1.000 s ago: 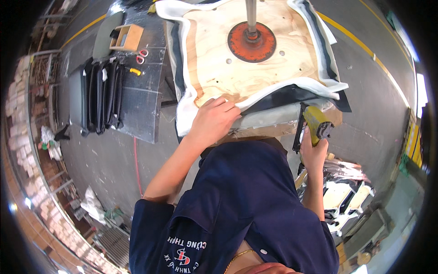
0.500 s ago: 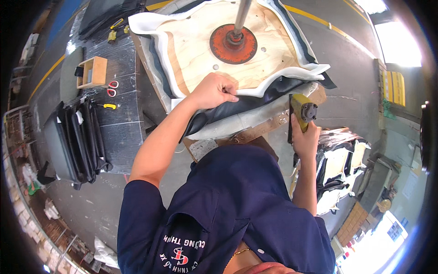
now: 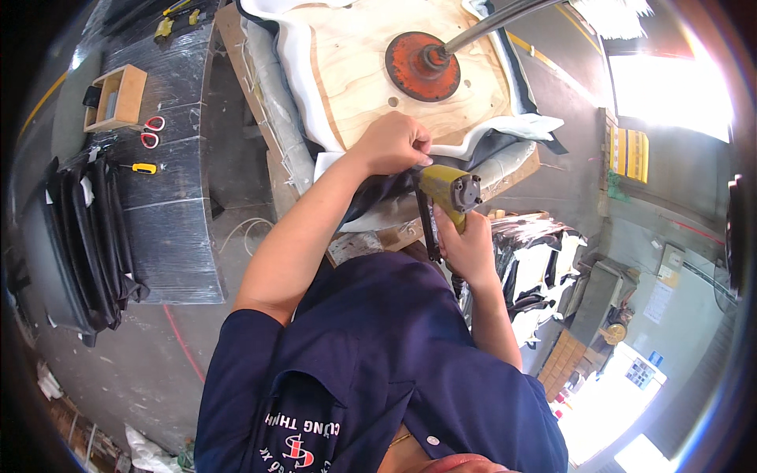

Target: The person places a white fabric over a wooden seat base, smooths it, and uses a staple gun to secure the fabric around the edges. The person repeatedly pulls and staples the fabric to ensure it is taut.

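A plywood panel (image 3: 347, 63) lies in front of me, edged with white padding (image 3: 296, 71) and a black cover (image 3: 371, 195). On the panel rests a round red plate (image 3: 402, 75) at the end of a metal rod (image 3: 505, 14). My left hand (image 3: 394, 143) is closed at the panel's near edge, its fingers pinching the cover's edge; the exact grip is partly hidden. Wrapped around the handle of a yellow-green staple gun (image 3: 445, 185) is my right hand (image 3: 471, 244). The gun's nose is right beside my left fingertips, at the cover; whether it touches cannot be seen.
On the left, a plastic-wrapped table (image 3: 169, 236) carries a wooden box (image 3: 118, 98), red-handled scissors (image 3: 152, 132), a yellow screwdriver (image 3: 144, 168) and several black cushions (image 3: 83, 244). Stacked padded panels (image 3: 532, 268) stand right of me. A pale hose (image 3: 248, 229) loops beneath the work.
My right hand has brought the staple gun leftward to the near edge, close to my left fingers. My left hand still pinches the edge. The whole view has shifted with my head.
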Available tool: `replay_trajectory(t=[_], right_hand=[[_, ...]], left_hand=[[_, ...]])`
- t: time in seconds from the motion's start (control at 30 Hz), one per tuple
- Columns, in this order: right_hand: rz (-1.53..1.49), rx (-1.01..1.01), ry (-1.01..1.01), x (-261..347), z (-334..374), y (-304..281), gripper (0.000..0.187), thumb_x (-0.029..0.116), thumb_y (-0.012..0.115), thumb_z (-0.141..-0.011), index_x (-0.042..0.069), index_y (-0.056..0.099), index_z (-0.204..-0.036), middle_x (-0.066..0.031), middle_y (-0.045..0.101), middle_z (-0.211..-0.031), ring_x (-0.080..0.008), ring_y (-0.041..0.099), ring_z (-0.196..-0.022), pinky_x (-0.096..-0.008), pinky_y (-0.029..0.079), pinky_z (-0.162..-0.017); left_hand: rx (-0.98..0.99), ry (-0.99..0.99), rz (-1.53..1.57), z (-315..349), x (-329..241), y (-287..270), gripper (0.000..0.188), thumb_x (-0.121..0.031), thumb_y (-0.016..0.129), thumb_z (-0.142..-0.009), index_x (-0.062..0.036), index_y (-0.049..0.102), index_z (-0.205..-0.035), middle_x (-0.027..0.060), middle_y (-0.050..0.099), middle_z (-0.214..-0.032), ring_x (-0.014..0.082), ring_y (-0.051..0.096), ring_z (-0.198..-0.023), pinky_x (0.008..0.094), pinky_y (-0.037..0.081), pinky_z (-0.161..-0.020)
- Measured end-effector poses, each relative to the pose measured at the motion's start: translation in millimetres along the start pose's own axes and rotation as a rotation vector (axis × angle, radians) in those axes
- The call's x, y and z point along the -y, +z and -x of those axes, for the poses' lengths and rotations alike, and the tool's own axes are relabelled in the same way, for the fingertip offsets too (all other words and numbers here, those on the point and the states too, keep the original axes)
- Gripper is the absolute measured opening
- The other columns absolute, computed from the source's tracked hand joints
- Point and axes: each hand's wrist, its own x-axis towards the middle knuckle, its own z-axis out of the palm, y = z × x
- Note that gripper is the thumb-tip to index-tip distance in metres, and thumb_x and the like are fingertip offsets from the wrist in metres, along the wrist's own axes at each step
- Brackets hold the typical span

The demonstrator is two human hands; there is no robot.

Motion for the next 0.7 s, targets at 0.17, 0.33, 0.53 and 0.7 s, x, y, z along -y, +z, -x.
replay_trajectory(t=[0.17,0.33,0.53,0.7], right_hand=[[0.095,-0.040,0.007,7.4,1.5,9.0,0.042,0.028,0.074,-0.112,-0.005,0.075,-0.087,-0.0057,0.065,-0.059,-0.0135,0.064,-0.052,-0.0353,0.051,-0.054],[0.104,-0.033,0.069,24.2,-3.0,13.3,0.040,0.030,0.074,-0.111,-0.007,0.077,-0.097,-0.0163,0.069,-0.071,-0.0278,0.070,-0.068,-0.0430,0.054,-0.066],[0.074,0.027,0.140,37.0,-8.4,6.6,0.040,0.030,0.074,-0.108,-0.010,0.078,-0.110,-0.0371,0.077,-0.098,-0.0555,0.077,-0.104,-0.0557,0.059,-0.092],[0.158,-0.063,0.017,31.1,-7.5,8.7,0.041,0.030,0.075,-0.107,-0.011,0.077,-0.108,-0.0386,0.076,-0.098,-0.0596,0.073,-0.106,-0.0574,0.058,-0.093]], left_hand=[[-0.014,0.024,0.034,-0.6,3.7,0.7,0.023,-0.015,0.092,-0.082,-0.0005,0.075,-0.085,0.0101,0.069,-0.070,0.0202,0.065,-0.066,0.0395,0.050,-0.065],[-0.024,0.064,-0.036,-1.1,9.0,3.8,0.025,-0.022,0.086,-0.083,-0.0012,0.071,-0.083,0.0126,0.066,-0.071,0.0239,0.064,-0.067,0.0409,0.050,-0.066],[0.010,0.047,-0.060,-2.8,10.8,6.7,0.024,-0.023,0.082,-0.082,-0.0016,0.071,-0.085,0.0147,0.067,-0.076,0.0279,0.065,-0.070,0.0417,0.051,-0.068],[0.030,0.024,-0.078,-6.7,9.5,5.7,0.023,-0.023,0.084,-0.083,-0.0024,0.076,-0.089,0.0149,0.072,-0.082,0.0264,0.068,-0.075,0.0399,0.053,-0.073]])
